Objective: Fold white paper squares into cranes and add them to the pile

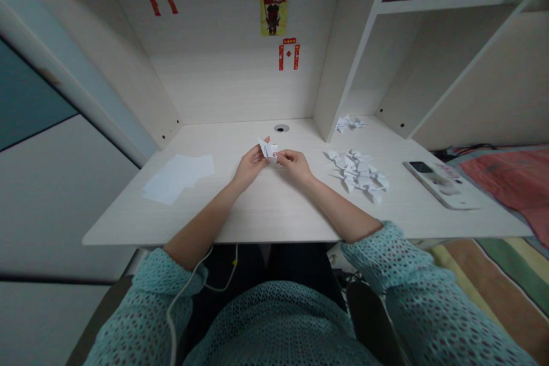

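Between my two hands, above the middle of the white desk [274, 211], is a small folded piece of white paper [268, 150]. My left hand [250, 166] grips its left side, with the thumb below and the fingers behind. The fingertips of my right hand [295, 163] pinch its right edge. To the right lies a pile of folded white paper pieces [358, 171] with pointed ends. Flat white paper sheets [180, 176] lie overlapping on the left of the desk.
More folded paper [350, 122] sits behind the pile, by the upright divider [355, 51]. A white device with a dark screen [441, 185] lies far right. A round cable hole [282, 128] is at the back. A white cable [171, 314] hangs by my left sleeve.
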{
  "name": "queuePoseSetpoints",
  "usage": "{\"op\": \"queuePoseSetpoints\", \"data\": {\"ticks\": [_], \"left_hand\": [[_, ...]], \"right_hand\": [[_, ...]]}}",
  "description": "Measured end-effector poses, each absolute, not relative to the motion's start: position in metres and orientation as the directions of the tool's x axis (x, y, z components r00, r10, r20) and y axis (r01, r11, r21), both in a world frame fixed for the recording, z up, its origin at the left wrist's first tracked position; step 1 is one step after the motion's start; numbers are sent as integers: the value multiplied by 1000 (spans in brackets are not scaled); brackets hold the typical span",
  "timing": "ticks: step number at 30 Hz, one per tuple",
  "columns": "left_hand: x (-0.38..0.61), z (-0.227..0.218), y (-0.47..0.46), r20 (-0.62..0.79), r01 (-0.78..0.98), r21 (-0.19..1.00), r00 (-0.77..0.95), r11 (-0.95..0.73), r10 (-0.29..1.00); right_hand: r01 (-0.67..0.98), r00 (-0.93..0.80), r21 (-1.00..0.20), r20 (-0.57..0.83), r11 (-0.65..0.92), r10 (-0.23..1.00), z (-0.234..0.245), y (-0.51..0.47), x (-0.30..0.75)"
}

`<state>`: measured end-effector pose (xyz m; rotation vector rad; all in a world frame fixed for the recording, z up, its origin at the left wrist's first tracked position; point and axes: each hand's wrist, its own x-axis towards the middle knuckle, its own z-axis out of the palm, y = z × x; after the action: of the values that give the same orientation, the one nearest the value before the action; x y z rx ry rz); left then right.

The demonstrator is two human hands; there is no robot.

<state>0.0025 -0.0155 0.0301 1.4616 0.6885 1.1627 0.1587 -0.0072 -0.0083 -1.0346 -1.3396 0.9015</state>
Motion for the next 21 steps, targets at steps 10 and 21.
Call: {"op": "queuePoseSetpoints", "data": {"ticks": [10,21], "left_hand": [[-1,20,-7,280,-132,959,267,-252,922],[0,26,-11,296,-103,955,248,-279,922]], "right_hand": [[2,54,-959,284,284,957,-9,-8,156],[-16,46,-972,234,235,971,-4,-12,155]]}}
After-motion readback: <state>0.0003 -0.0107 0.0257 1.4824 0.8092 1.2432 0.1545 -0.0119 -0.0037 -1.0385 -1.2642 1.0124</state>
